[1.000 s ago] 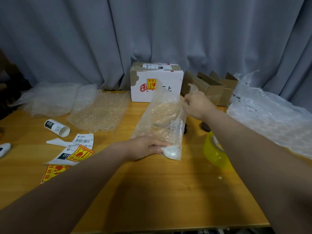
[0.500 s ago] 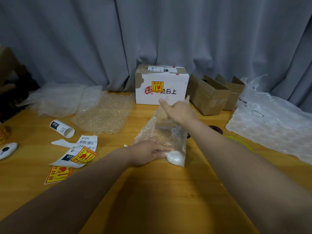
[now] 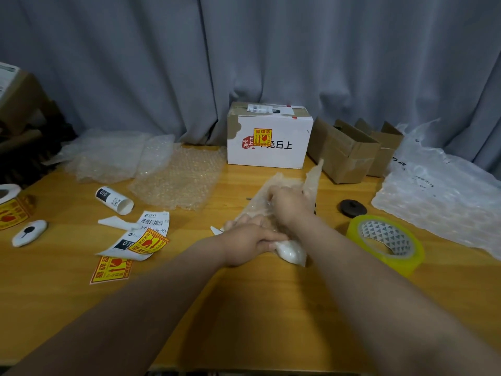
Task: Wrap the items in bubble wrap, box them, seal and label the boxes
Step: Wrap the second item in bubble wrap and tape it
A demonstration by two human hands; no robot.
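A white item (image 3: 291, 252) lies half wrapped in a sheet of bubble wrap (image 3: 282, 189) at the middle of the wooden table (image 3: 244, 308). My left hand (image 3: 249, 241) presses down on the item's near end, fingers over the wrap. My right hand (image 3: 288, 204) lies on top of the wrap just behind, holding the folded sheet down, its fingers hidden by the hand's back. A free flap of wrap (image 3: 314, 175) sticks up beside it. A white sealed box (image 3: 268, 143) with a fragile sticker stands behind.
Yellow tape roll (image 3: 387, 244) at right, a dark disc (image 3: 352, 208) behind it. Two open cardboard boxes (image 3: 344, 153) and an air-cushion sheet (image 3: 444, 194) at back right. Loose bubble wrap (image 3: 176, 180), a white tube (image 3: 115, 200), labels (image 3: 141, 240) and a sticker roll (image 3: 10, 204) at left.
My right hand has come down from holding the wrap's upper edge and now lies flat on the folded sheet. The wrap has dropped onto the item. My left hand stays put.
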